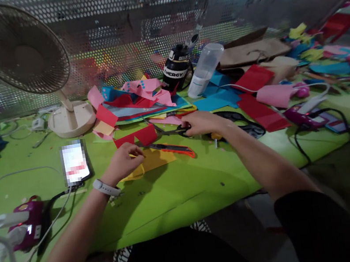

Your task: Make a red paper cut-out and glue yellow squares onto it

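**Hands at work among coloured paper**

Far left on the green desk [178, 193] stands a fan [18, 49], with a phone [74, 162] nearer. Right of the phone, the left hand [124, 159] rests on a yellow sheet [153, 160], fingers [136, 152] curled shut, pinching its edge. An orange cutter [174, 148] lies just beyond the sheet. Further right, the right hand [202, 123] closes around the scissors [168, 131], whose blades point left over red paper [137, 136].
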A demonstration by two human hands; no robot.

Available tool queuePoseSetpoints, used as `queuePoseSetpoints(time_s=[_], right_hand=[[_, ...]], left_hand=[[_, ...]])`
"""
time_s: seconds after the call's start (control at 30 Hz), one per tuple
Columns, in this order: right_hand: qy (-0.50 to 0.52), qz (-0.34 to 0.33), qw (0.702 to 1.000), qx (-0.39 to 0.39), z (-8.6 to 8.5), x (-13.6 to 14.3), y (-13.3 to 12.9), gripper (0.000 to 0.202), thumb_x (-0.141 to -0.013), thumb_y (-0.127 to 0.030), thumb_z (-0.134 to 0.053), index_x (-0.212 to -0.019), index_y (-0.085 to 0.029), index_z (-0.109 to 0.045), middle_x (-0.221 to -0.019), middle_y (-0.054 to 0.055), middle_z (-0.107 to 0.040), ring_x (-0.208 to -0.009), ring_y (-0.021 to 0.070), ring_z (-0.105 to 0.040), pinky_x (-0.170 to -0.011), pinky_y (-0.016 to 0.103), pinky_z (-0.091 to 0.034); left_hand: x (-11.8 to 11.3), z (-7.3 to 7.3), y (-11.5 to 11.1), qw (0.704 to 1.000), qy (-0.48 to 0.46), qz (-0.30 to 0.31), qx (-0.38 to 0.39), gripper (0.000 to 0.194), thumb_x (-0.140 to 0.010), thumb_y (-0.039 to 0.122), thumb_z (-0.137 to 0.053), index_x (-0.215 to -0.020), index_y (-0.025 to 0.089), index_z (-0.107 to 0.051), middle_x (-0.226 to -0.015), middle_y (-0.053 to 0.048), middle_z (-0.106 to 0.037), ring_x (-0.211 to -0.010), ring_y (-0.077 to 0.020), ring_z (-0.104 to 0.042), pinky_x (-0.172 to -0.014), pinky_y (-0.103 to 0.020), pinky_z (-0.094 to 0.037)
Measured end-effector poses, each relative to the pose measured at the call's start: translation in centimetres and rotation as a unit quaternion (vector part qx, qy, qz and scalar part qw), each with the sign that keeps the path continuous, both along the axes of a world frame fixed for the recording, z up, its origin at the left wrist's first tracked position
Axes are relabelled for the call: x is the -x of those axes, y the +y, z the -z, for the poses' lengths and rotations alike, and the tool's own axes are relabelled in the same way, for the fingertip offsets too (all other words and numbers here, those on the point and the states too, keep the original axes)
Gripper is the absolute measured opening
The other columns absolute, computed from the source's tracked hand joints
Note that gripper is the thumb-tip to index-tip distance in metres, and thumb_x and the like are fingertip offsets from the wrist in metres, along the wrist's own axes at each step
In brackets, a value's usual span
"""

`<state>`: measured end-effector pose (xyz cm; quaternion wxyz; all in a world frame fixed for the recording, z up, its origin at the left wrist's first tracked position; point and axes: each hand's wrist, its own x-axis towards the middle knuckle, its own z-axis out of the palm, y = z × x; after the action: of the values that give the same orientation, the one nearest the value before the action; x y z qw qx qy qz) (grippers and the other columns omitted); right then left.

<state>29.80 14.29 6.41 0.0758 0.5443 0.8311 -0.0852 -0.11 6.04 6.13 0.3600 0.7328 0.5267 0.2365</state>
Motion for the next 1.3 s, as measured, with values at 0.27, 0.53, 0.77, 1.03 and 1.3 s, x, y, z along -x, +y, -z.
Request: queuePoseSetpoints(time_s=[0.27,0.53,0.77,1.03,1.3], right_hand=[[0.425,0.179,0.875,0.145,0.7,-3.2,-2.9,0.031,-0.065,-0.035,-0.073,-0.088,-0.02,-0.058,-0.081,0.004,-0.069,-0.069,0.0174,-0.064,-0.063,0.029,-0.05],[0.561,0.132,0.724,0.379,1.5,5.7,-7.2,0.051,-0.061,-0.056,-0.08,-0.083,-0.017,-0.054,-0.069,-0.002,-0.065,-0.047,0.0065,-0.057,-0.046,0.019,-0.047],[0.563,0.123,0.69,0.439,1.4,8.1,-8.0,0.055,-0.066,-0.065,-0.073,-0.081,-0.017,-0.052,-0.068,-0.003,-0.064,-0.043,0.005,-0.056,-0.042,0.016,-0.045],[0.488,0.125,0.715,0.484,2.4,7.4,-9.0,0.051,-0.071,-0.065,-0.069,-0.079,-0.018,-0.049,-0.062,-0.003,-0.062,-0.039,0.0069,-0.056,-0.037,0.017,-0.044],[0.473,0.112,0.725,0.489,3.6,7.3,-9.9,0.047,-0.072,-0.059,-0.07,-0.081,-0.019,-0.047,-0.066,-0.005,-0.06,-0.043,0.0059,-0.055,-0.041,0.019,-0.047]], left_hand=[[1.5,0.6,-1.0,0.871,-0.314,-0.051,0.374,0.016,-0.078,0.024,-0.068,-0.088,0.015,-0.06,-0.076,-0.002,-0.069,-0.065,-0.0097,-0.065,-0.065,-0.023,-0.05],[1.7,0.6,-3.0,0.895,-0.277,-0.048,0.346,0.028,-0.083,0.042,-0.065,-0.078,0.015,-0.061,-0.054,0.005,-0.054,-0.04,-0.0036,-0.046,-0.042,-0.016,-0.037],[1.7,1.5,-3.7,0.908,-0.264,-0.042,0.323,0.026,-0.084,0.041,-0.065,-0.087,0.016,-0.06,-0.056,0.005,-0.059,-0.042,-0.0047,-0.051,-0.046,-0.017,-0.042],[2.0,1.9,-3.6,0.896,-0.312,-0.118,0.293,0.025,-0.084,0.04,-0.064,-0.089,0.015,-0.06,-0.094,-0.006,-0.072,-0.073,-0.0096,-0.066,-0.062,-0.02,-0.05],[1.8,2.7,-3.9,0.862,-0.365,-0.149,0.32,0.027,-0.083,0.035,-0.067,-0.1,0.014,-0.063,-0.088,-0.006,-0.073,-0.069,-0.0092,-0.067,-0.067,-0.023,-0.052]])
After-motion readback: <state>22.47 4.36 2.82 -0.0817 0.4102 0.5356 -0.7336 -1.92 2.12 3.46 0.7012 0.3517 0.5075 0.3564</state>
